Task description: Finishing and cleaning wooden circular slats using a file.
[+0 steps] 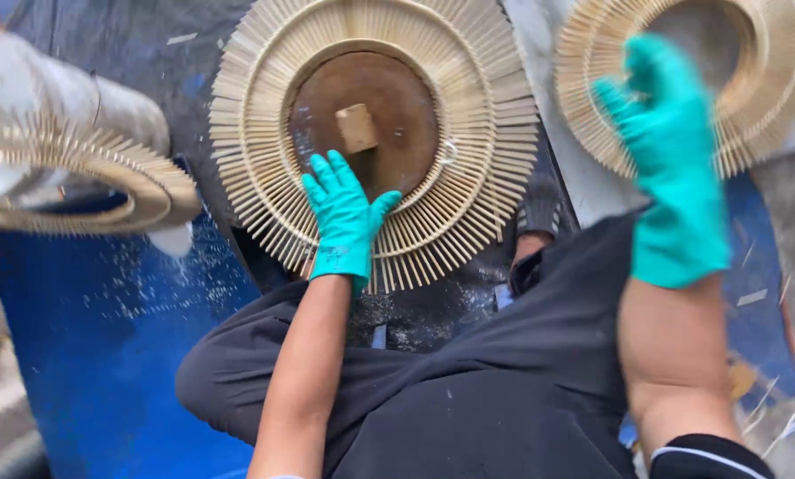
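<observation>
Two gloved hands: left hand (pixel 344 217) fingers flat on centre sunburst frame (pixel 375 142), right hand (pixel 672 160) blurred, fingers spread.

Open blue tarp (pixel 105 355) left; stick rings (pixel 375 133) ahead

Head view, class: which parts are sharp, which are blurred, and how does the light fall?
Head view: the left hand and the middle sunburst frame it presses on are sharp; the raised right hand is smeared by motion blur; the frame at the left edge is soft and close to the lens; the light is even daylight, with no hard shadows or glare.
</observation>
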